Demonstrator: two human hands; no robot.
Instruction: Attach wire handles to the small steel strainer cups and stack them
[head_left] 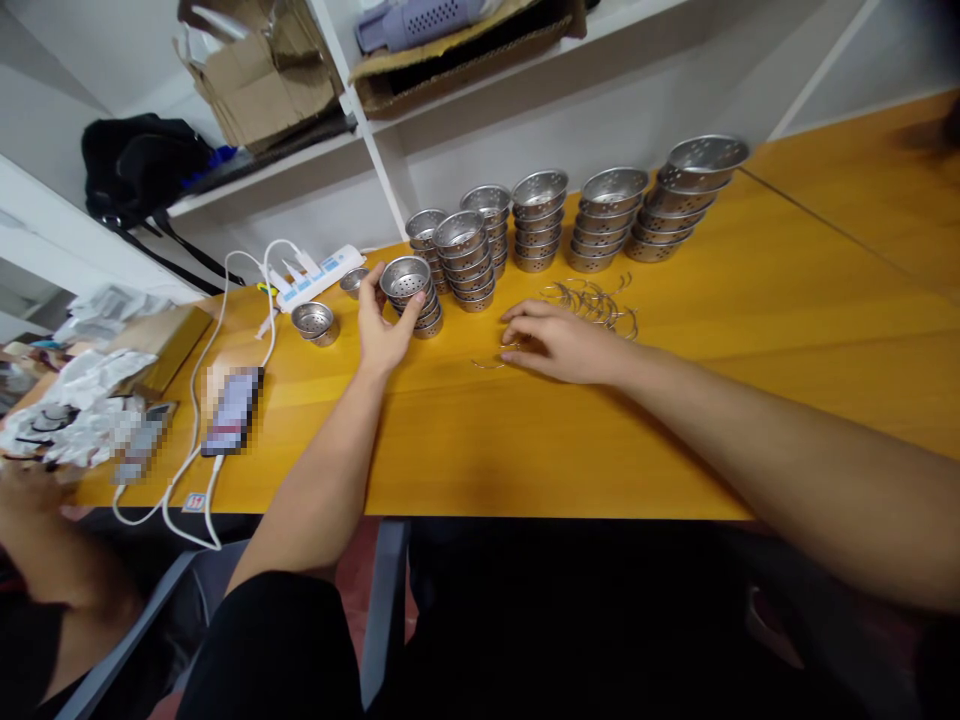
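My left hand [386,325] is wrapped round a stack of perforated metal cups [406,278], thumb on the near right side and fingers on the left. The stack stands upright on the table. To the right, my right hand [559,342] hovers low with curled fingers, a gap between thumb and forefinger. A thin wire ring [487,364] shows at its thumb tip, partly hidden by the hand. Just behind that hand lies a loose heap of wire rings [592,300].
More stacks of perforated cups [538,222] line the table's back. Small cups [315,322] stand left, near a white power strip [322,278]. A phone [232,412] on a white cable lies at left. Another person's arm [45,540] is at far left. Shelves [382,180] rise behind.
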